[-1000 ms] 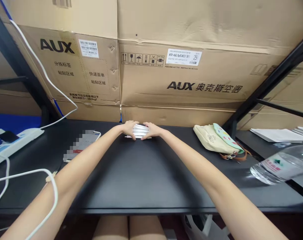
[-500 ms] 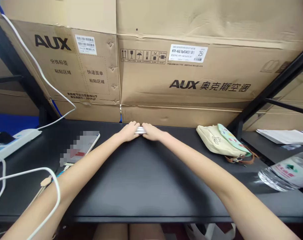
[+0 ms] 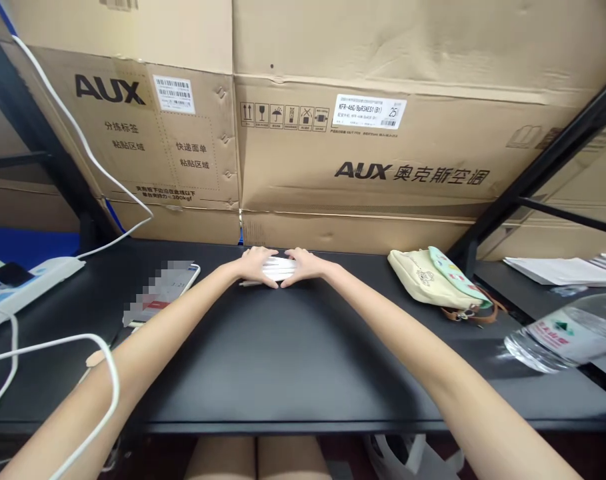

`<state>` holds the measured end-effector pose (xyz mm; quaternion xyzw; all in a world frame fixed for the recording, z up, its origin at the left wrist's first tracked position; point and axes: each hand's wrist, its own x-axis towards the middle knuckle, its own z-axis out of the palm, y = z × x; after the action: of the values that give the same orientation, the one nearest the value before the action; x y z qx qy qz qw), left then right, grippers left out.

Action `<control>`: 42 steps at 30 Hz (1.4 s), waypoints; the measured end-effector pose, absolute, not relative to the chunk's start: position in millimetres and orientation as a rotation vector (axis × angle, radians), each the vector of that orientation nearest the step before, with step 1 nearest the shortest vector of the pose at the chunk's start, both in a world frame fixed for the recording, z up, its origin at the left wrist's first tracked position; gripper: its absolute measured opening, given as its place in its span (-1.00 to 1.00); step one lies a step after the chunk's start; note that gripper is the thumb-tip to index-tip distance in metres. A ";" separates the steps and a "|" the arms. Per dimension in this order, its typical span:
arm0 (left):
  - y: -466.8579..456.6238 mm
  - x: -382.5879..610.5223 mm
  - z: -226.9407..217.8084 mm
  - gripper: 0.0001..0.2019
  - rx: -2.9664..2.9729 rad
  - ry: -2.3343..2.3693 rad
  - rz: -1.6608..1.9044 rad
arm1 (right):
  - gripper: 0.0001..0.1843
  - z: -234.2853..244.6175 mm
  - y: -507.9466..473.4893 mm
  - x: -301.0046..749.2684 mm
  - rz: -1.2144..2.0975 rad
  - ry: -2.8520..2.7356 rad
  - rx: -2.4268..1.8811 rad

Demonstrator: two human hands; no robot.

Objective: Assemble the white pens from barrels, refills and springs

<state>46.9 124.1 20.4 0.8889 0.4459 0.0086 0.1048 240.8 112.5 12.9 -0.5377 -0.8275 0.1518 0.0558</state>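
Note:
At the far side of the black tabletop, a small bundle of white, stick-like pieces (image 3: 279, 269) lies between my two hands. My left hand (image 3: 259, 265) curves around its left end, thumb toward me and fingers at the far side. From the other end my right hand (image 3: 303, 265) cups it the same way, with both thumbs almost meeting in front. One thin white piece pokes out below my left hand. What exactly the pieces are is too small to tell, and the palms hide their ends.
Large cardboard boxes (image 3: 363, 147) stand behind the black table (image 3: 283, 360). A phone (image 3: 170, 293), a white power strip (image 3: 27, 293) and a white cable (image 3: 110, 363) crossing my left forearm are at left. At right are a cream pouch (image 3: 423, 280), a water bottle (image 3: 567, 333) and papers (image 3: 557, 270).
My hands have opened wider and shifted slightly apart, with the thumbs now lower and nearer me. More of the white bundle shows between them. The view has turned slightly.

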 end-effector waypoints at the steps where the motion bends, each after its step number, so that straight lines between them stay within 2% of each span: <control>1: 129.7 48.5 22.6 -0.03 2.625 1.301 0.044 | 0.00 16.8 118.0 239.5 0.496 -2.532 -1.640; 6: 138.5 56.3 24.5 -0.42 2.655 1.151 0.182 | -0.36 28.9 132.2 234.1 0.631 -2.587 -1.667; 10: 125.4 53.7 14.8 -0.63 2.810 1.143 0.319 | -0.58 24.7 119.4 233.2 0.363 -2.624 -1.555; 12: 118.2 49.1 7.9 -0.64 2.857 1.120 0.354 | -0.67 17.9 106.2 234.3 0.250 -2.633 -1.495; 15: 110.2 42.2 -0.5 -0.50 2.807 1.187 0.319 | -0.62 5.4 84.6 236.5 0.095 -2.649 -1.429; 19: 103.3 36.1 -3.4 -0.31 2.631 1.319 0.170 | -0.31 -6.4 61.0 235.6 -0.011 -2.579 -1.442; 23: 100.9 30.4 -1.4 -0.02 2.440 1.388 0.182 | -0.05 -12.4 47.6 230.4 0.108 -2.353 -1.681; 26: 102.3 29.1 -0.2 0.09 2.323 1.382 0.242 | 0.06 -17.0 45.9 227.1 0.289 -2.154 -1.846; 28: 104.1 31.1 -0.7 0.09 2.316 1.335 0.209 | 0.04 -19.8 48.6 225.7 0.338 -2.146 -1.814; 31: 108.5 36.0 -3.9 0.02 2.366 1.323 0.146 | -0.13 -22.4 58.1 226.0 0.311 -2.219 -1.691; 39: 132.1 50.2 -16.4 -0.46 2.524 1.295 0.511 | -0.57 -19.9 110.2 243.0 0.277 -2.312 -1.434; 42: 138.6 58.1 -21.8 -0.52 2.477 1.446 0.567 | -0.58 -22.8 119.0 244.2 0.239 -2.194 -1.560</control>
<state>58.1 138.6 -21.8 0.8422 0.4916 0.1928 0.1088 244.2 119.0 -22.8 -0.5634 -0.7923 0.0863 0.2176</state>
